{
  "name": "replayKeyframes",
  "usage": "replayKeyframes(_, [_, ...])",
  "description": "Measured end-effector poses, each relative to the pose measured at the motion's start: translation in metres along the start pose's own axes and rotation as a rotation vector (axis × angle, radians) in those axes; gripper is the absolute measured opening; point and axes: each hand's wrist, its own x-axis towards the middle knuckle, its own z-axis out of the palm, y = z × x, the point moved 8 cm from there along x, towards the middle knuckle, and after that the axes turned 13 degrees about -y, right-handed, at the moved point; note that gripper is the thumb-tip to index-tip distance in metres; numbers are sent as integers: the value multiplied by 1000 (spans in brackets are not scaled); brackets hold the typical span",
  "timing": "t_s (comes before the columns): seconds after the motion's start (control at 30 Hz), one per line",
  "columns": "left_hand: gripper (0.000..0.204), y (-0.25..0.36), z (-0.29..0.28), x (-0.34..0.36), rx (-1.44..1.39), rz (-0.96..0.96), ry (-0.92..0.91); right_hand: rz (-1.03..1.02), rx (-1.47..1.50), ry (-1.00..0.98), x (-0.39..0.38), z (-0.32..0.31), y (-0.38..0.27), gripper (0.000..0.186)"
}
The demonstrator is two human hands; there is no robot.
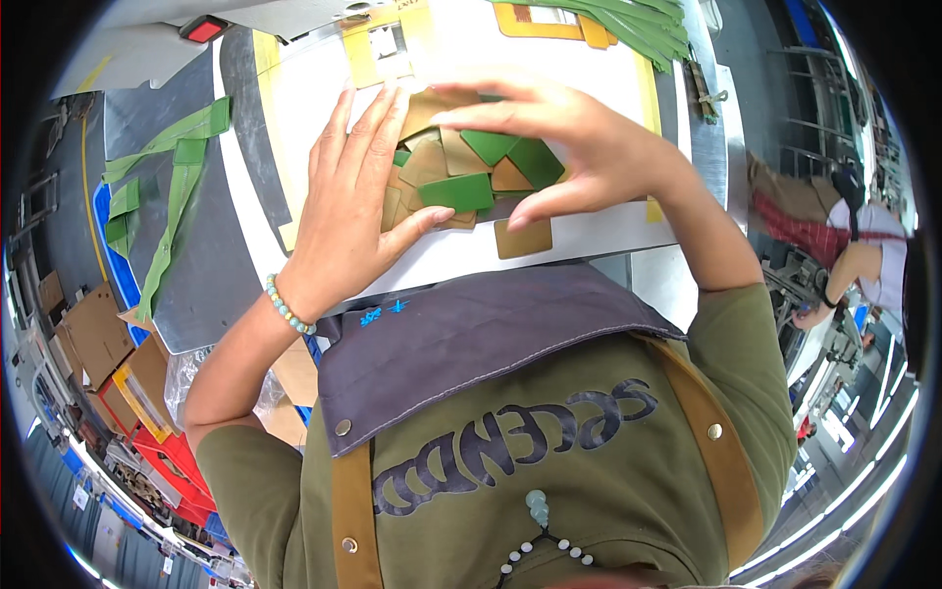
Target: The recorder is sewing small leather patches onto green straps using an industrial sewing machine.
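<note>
A loose heap of small flat rectangular pieces, green (453, 192) and tan (427, 162), lies on the white work surface in front of me. My left hand (348, 196) rests along the heap's left side with long fingers stretched forward and thumb out by a green piece. My right hand (589, 152) arches over the right side, fingers and thumb apart, nothing visibly gripped. Its fingertips are at the upper pieces; I cannot tell whether they touch. A separate tan piece (523, 239) sits just below my right thumb, near the surface's front edge.
Green strips (172, 177) lie on the left grey surface, more (643, 29) at top right. Yellow-edged templates (359, 61) are at the back. Cardboard boxes (93, 329) and red bins (167, 461) stand lower left. Another person (854, 260) is at the right, beside metal racks.
</note>
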Motion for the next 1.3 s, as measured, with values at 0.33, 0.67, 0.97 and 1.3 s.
replayKeyframes(0.33, [98,17,13,-4,-50,50,-51,412,-390,-59,-34,-6,-2,48])
replayKeyframes(0.67, [64,11,-27,-2,-159,117,73,447,-32,-225,-47,-10,25,31])
replayKeyframes(0.97, [44,18,-45,6,-370,204,105,412,-87,-270,-34,-18,16,22])
replayKeyframes(1.3, [51,13,-55,11,-549,58,179,161,-264,116,25,-38,-35,15])
